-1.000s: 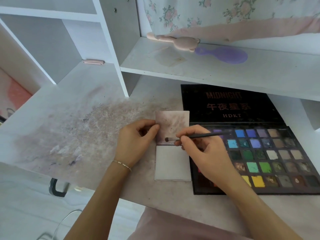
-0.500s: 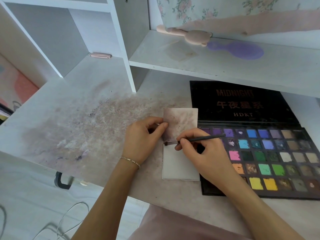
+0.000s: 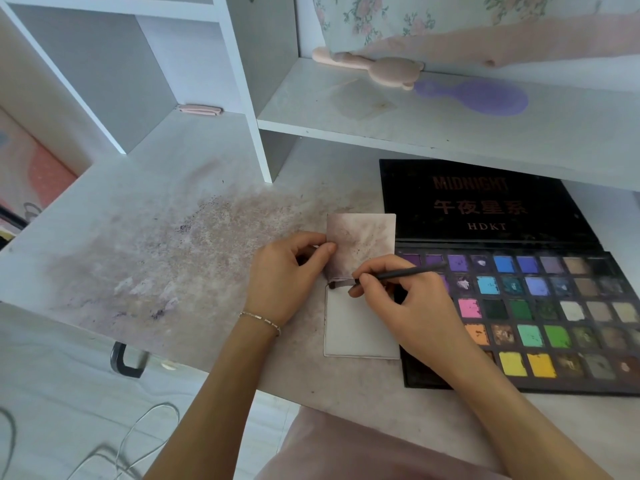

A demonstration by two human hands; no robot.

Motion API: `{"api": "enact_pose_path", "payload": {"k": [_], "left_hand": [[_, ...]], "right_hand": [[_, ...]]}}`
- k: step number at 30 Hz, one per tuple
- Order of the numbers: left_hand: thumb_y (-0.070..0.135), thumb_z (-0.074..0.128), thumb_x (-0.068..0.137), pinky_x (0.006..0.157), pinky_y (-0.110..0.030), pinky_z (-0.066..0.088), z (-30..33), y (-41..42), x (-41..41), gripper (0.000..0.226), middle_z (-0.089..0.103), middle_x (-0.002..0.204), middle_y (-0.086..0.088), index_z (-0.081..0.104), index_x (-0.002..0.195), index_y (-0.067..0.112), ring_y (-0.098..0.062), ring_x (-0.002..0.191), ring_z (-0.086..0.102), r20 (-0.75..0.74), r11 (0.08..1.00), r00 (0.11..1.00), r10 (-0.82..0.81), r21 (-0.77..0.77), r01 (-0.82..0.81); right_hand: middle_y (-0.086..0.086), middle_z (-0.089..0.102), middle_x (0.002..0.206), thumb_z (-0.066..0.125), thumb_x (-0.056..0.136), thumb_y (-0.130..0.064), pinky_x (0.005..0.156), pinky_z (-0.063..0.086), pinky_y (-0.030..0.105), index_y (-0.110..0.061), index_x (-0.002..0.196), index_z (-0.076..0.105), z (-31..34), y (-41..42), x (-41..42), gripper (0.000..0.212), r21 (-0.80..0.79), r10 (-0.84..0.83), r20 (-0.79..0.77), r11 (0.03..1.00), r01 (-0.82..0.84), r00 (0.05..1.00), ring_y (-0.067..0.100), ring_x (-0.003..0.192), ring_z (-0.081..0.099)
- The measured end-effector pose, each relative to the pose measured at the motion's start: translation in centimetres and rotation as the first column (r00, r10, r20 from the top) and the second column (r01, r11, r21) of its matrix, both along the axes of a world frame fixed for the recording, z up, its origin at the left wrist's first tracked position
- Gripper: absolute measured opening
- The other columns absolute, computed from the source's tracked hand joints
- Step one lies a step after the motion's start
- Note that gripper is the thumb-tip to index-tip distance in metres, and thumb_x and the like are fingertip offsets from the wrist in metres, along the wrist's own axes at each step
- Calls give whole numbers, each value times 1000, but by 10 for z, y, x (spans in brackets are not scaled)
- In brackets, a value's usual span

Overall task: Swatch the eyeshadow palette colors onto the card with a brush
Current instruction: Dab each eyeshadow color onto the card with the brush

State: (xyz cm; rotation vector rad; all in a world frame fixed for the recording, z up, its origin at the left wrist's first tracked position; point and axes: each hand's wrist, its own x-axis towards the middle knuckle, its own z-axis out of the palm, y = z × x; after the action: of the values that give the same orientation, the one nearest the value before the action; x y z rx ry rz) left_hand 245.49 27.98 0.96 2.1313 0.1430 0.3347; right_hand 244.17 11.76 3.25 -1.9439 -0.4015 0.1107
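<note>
The card (image 3: 360, 289) lies on the worktop (image 3: 145, 258) beside the palette (image 3: 540, 317), upper half smudged, lower half bare; left hand (image 3: 287, 278) pinches its edge, right hand (image 3: 398, 299) grips the brush (image 3: 391, 274) at the fold.

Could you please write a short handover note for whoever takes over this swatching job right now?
Left hand: its fingers pinch the left edge of the card, steadying it on the desk.
Right hand: holds the brush, its tip at the card's middle fold, near the left edge.
Eyeshadow palette: open, just right of the card, lid laid back.
Done: the card's upper half is smudged with purplish-brown powder.
Left: the lower half looks blank; most colors apparently not swatched yet.
</note>
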Motion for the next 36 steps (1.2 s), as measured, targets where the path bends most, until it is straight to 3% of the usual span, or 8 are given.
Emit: {"api": "enact_pose_path", "payload": {"k": [8,13,24,36], "left_hand": [[24,67,80,67,-14,47,1,0,-1,7,60,68,27,72,85,24,4,72,60,5,1000,1000,8,7,-8],[25,66,80,70,-21,51,1,-1,0,8,64,72,20,72,85,24,1,72,62,-15,1000,1000,7,-3,-7],[25,66,80,65,-10,45,1,-1,0,7,62,69,23,72,84,24,2,74,61,-9,1000,1000,11,4,-11],[26,66,80,70,-18,50,2,-1,-1,8,63,70,22,72,86,25,1,72,62,-9,1000,1000,8,10,-8]], "right_hand": [[-8,68,73,57,85,-6,59,38,3,-23,80,61,0,0,0,18,7,20,-20,1000,-20,1000,-12,64,56],[-8,68,73,57,85,-7,58,38,4,-25,78,60,0,0,0,20,-9,21,-17,1000,-21,1000,-11,63,55],[-9,68,71,57,85,-9,60,40,5,-26,78,61,0,0,0,19,-21,11,-28,1000,-12,1000,-10,66,57],[-8,68,70,57,85,-8,59,39,4,-23,79,62,0,0,0,17,-17,14,-38,1000,-15,999,-12,62,56]]}}
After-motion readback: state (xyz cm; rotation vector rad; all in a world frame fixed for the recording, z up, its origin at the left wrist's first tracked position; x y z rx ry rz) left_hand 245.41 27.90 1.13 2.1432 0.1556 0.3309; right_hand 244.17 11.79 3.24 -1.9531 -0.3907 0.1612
